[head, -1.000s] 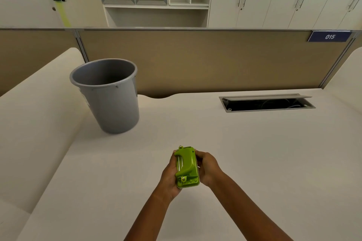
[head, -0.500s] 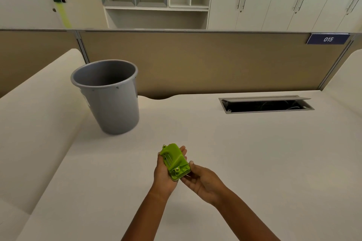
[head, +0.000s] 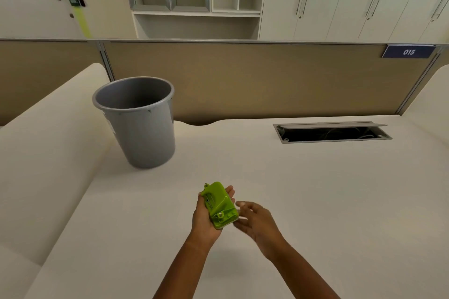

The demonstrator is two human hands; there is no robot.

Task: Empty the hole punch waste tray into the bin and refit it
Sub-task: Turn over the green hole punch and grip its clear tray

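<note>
A small lime-green hole punch (head: 220, 204) lies tilted in the palm of my left hand (head: 205, 219), above the white desk, its near end pointing down toward me. My right hand (head: 255, 222) is just to its right, fingers spread, fingertips close to the punch's lower right edge; I cannot tell whether they touch it. A pale strip shows along that lower edge, possibly the waste tray. The grey bin (head: 138, 121) stands upright on the desk to the far left, its mouth open.
The white desk (head: 315, 201) runs wide around my hands. An open cable hatch (head: 331, 132) is sunk into it at the back right. A beige partition (head: 243, 80) closes the far side, and a raised white side surface (head: 43, 153) borders the left.
Both hands held the punch upright a second ago. My left hand has since tipped it over to the left into its palm, and my right hand has come off it and drawn slightly right.
</note>
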